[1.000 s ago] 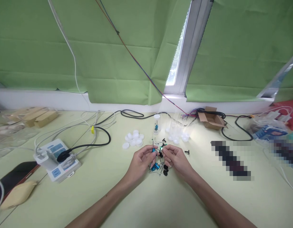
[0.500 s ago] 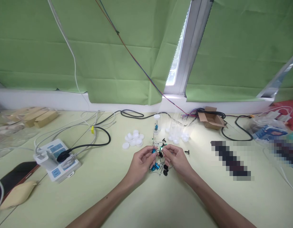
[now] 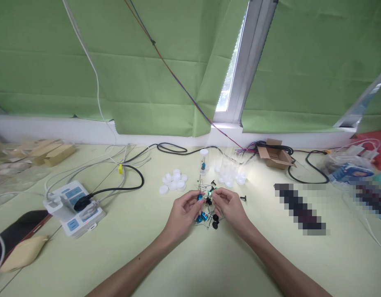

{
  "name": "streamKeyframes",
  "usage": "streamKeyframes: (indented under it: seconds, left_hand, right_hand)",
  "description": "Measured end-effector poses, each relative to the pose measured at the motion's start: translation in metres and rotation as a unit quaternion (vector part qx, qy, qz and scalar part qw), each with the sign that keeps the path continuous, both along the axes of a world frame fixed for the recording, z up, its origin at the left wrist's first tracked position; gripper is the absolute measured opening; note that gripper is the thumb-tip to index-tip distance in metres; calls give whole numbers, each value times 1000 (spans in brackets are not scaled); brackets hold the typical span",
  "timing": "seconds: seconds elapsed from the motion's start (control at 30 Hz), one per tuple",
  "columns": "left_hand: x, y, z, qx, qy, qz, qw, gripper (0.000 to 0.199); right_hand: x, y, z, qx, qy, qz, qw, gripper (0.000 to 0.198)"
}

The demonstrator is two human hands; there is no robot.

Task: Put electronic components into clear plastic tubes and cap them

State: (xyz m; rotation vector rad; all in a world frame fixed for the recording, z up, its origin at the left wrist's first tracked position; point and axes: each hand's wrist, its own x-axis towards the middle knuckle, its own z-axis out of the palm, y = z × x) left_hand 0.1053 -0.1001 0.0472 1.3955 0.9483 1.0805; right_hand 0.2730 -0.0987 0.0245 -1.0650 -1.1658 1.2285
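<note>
My left hand [image 3: 183, 210] pinches a small blue piece with a thin metal rod [image 3: 199, 197], the rod pointing up. Beside it, my right hand [image 3: 230, 207] has its thumb and fingertips pressed together; what lies between them is too small to make out. Under and between both hands is a pile of loose parts: blue pieces [image 3: 204, 215], black round-headed pieces [image 3: 215, 225] and thin metal rods. One black T-shaped piece [image 3: 243, 198] lies apart, right of my right hand. Behind the pile stands a clear tube with a white cap [image 3: 203, 152], a blue part inside it.
Several white caps [image 3: 163, 189] lie left of the tube. Clear tubes [image 3: 230, 167] stand to its right, near an open cardboard box [image 3: 275, 159]. A power strip [image 3: 73, 225] with plugged cables occupies the left. Black cable [image 3: 175, 150] runs along the back.
</note>
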Motion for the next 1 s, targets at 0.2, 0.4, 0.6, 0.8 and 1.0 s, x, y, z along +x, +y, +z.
streamKeyframes:
  seconds: [0.2,0.4,0.6,0.8,1.0]
  left_hand:
    - [1,0,-1,-2,16,12,1000,32]
    - [0,0,-1,-6,14,21,1000,30]
    - [1,1,-2,-7,8,16,1000,29]
    - [1,0,-2,-5,9,10,1000,29]
    - [1,1,-5,-18,-6,7,1000,31]
  right_hand:
    - [-1,-3,5,17,-29,-16,999,37]
    - [-1,-6,8,35,-48,-28,998,33]
    - [-1,-4,4,33,-32,-22,999,33]
    - [-1,-2,0,18,-12,-16,1000,33]
    - [0,-1,1,-21,78,1,997,34]
